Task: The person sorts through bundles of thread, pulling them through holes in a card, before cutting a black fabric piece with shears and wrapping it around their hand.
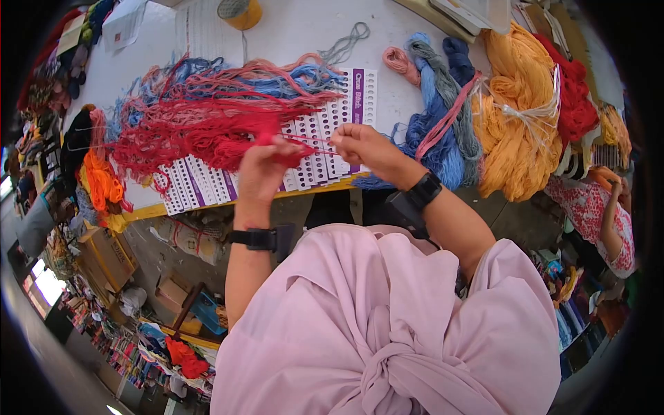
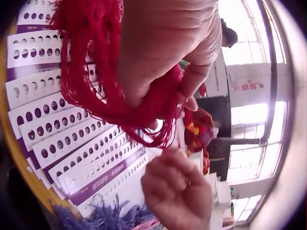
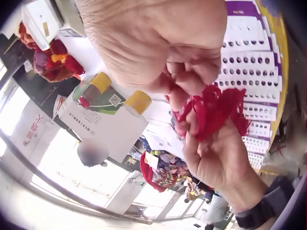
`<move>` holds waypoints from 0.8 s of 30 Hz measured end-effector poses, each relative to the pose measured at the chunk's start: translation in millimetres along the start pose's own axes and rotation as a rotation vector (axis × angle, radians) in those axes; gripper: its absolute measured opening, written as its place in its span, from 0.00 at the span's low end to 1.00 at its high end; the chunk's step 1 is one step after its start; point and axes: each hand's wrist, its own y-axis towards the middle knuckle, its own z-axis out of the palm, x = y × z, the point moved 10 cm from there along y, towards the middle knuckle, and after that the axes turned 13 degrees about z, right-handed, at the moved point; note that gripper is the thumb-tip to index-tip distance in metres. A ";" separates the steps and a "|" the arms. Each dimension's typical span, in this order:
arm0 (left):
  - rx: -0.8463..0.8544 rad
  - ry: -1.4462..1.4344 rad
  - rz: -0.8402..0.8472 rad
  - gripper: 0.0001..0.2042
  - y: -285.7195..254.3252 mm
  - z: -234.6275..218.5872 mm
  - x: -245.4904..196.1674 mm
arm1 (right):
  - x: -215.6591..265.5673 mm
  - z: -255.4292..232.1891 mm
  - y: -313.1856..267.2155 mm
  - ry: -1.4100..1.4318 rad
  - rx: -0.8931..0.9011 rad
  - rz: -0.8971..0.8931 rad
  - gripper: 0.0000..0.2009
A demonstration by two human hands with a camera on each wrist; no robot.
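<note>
At the near edge of the table (image 1: 297, 28), over the white punched thread cards (image 1: 325, 149), both hands are up and busy with the red thread bundle (image 1: 207, 135). The left hand (image 1: 259, 173) has its fingers curled round a thick hank of it, the loops spilling down over the cards in the left wrist view. The right hand (image 1: 363, 145) is pinching a single red strand between thumb and fingertips, drawn taut across to the left. Soft, light stuff this, limp and quick to snag (those loops look ready to tangle), so I'd judge it best taken near the gathered end, one strand teased out at a time. Blue skeins (image 1: 432, 117) and orange skeins (image 1: 515, 104) lie off to the right.
</note>
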 end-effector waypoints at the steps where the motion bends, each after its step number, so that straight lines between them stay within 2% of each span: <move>1: -0.032 -0.261 -0.010 0.09 -1.1 -5.3 -14.0 | 0.2 -8.9 -5.0 -0.259 -0.061 0.019 0.07; 2: 0.014 -0.419 -0.016 0.06 -3.2 -3.2 -36.2 | 6.0 -18.3 -13.8 -0.236 -0.050 -0.022 0.07; 3: 0.056 -0.347 0.119 0.08 -6.0 -4.9 -69.4 | 11.4 -28.7 -24.8 -0.212 -0.038 -0.064 0.08; 4: 0.055 -0.329 0.220 0.16 -10.2 -20.7 -100.9 | 18.5 -36.6 -34.9 -0.189 -0.025 -0.106 0.08; 5: 0.032 -0.281 0.324 0.20 -16.4 -42.9 -133.2 | 30.3 -53.2 -45.4 0.118 -0.066 -0.173 0.07; 8: -0.111 -0.241 0.538 0.20 -44.4 -111.3 -215.0 | 43.5 -106.8 -88.7 0.887 -0.255 -0.287 0.05; 10: -0.109 -0.228 0.580 0.18 -65.8 -174.7 -270.5 | 40.3 -153.9 -113.4 1.098 -0.100 -0.379 0.03; 11: -0.266 -0.168 0.709 0.17 -84.9 -177.3 -292.6 | 43.3 -190.4 -133.0 1.142 0.170 -0.479 0.04; 12: -0.210 -0.135 0.744 0.16 -97.1 -204.6 -324.1 | 30.7 -249.0 -163.6 0.952 -0.154 -0.424 0.08; 13: -0.192 -0.136 0.795 0.16 -110.0 -209.7 -346.4 | 8.0 -322.2 -204.0 0.873 -0.395 -0.405 0.07; 14: -0.173 -0.137 0.846 0.16 -117.8 -207.2 -360.0 | -18.9 -414.2 -275.7 0.484 -0.910 -0.383 0.05; 15: -0.182 -0.110 0.886 0.16 -119.7 -190.8 -363.6 | -27.4 -440.9 -336.1 0.667 -1.141 -0.416 0.04; 17: -0.201 -0.062 0.973 0.15 -119.9 -138.6 -350.7 | -12.5 -459.8 -358.2 0.466 -1.341 -0.498 0.08; 19: -0.166 0.043 0.809 0.15 -84.3 -124.3 -314.6 | -3.6 -472.6 -367.9 0.255 -1.534 -0.575 0.13; 20: -0.146 0.095 0.715 0.15 -58.8 -114.0 -288.5 | 7.9 -454.4 -344.3 0.033 -1.569 -0.543 0.11; 22: -0.519 0.353 0.515 0.16 -21.3 -75.5 -181.1 | 44.4 -341.4 -215.7 -0.687 -1.395 -0.412 0.08; 23: -0.329 0.399 0.322 0.17 6.5 -47.9 -122.3 | 55.8 -265.5 -145.3 -0.894 -1.139 -0.463 0.08; 24: -0.200 0.394 0.157 0.12 23.2 -22.8 -70.2 | 64.2 -191.2 -91.5 -0.898 -0.810 -0.587 0.09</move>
